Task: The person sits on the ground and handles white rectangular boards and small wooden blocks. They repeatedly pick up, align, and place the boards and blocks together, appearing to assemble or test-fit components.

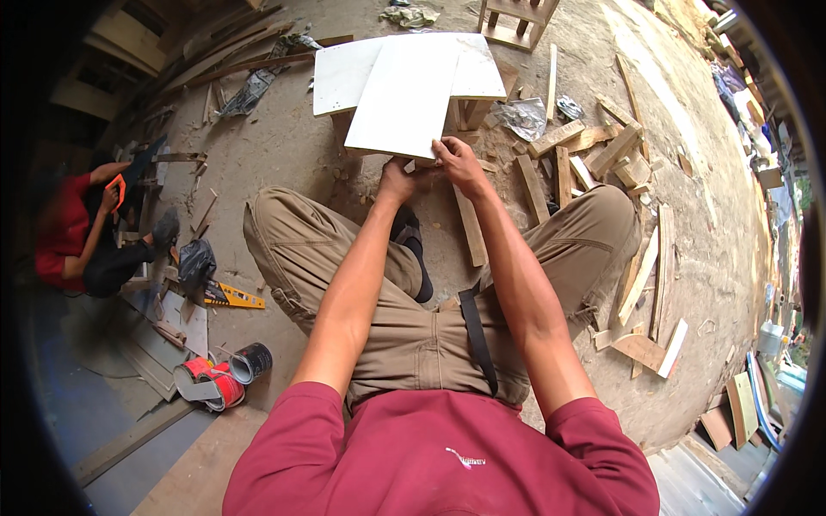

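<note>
A long white board (pixel 404 90) lies on top of a wider white board (pixel 341 76), its near end reaching toward me past the wider one. My right hand (pixel 459 163) pinches the near right corner of the long board, thumb and fingers closed on its edge. At the middle of that same near edge is my left hand (pixel 397 181), its fingers curled in and partly hidden under the board. Wooden supports (pixel 473 113) show beneath the wider board.
Wood offcuts (pixel 615 150) lie scattered on the right, with longer strips (pixel 661 271) nearer me. On the left are a yellow-and-black handsaw (pixel 234 296), a black plastic bag (pixel 196 265) and tins (pixel 249 363). Farther left sits another person (pixel 73 228) holding an orange-handled tool (pixel 117 187).
</note>
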